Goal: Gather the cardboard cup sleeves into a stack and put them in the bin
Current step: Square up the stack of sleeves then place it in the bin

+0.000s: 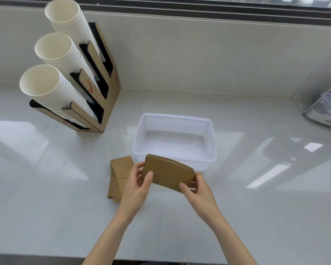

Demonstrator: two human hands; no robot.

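Before the bin (pixel 175 139), both hands' grip clamps the sleeve stack (pixel 168 172), left hand (pixel 136 185) half-hiding loose sleeves (pixel 119 175).

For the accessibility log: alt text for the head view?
Two bare hands hold a stack of cardboard sleeves just in front of an empty white bin, left hand and right hand gripping opposite ends. More sleeves lie fanned on the counter to the left; a cup holder with three cup stacks stands behind.

Cup sleeves (pixel 168 173): plain brown cardboard. Bin (pixel 175 139): translucent white. Worktop (pixel 256 207): glossy pale grey. Cups (pixel 52 92): white. Cup holder (pixel 107 88): brown and black, red marking, possibly lettering.
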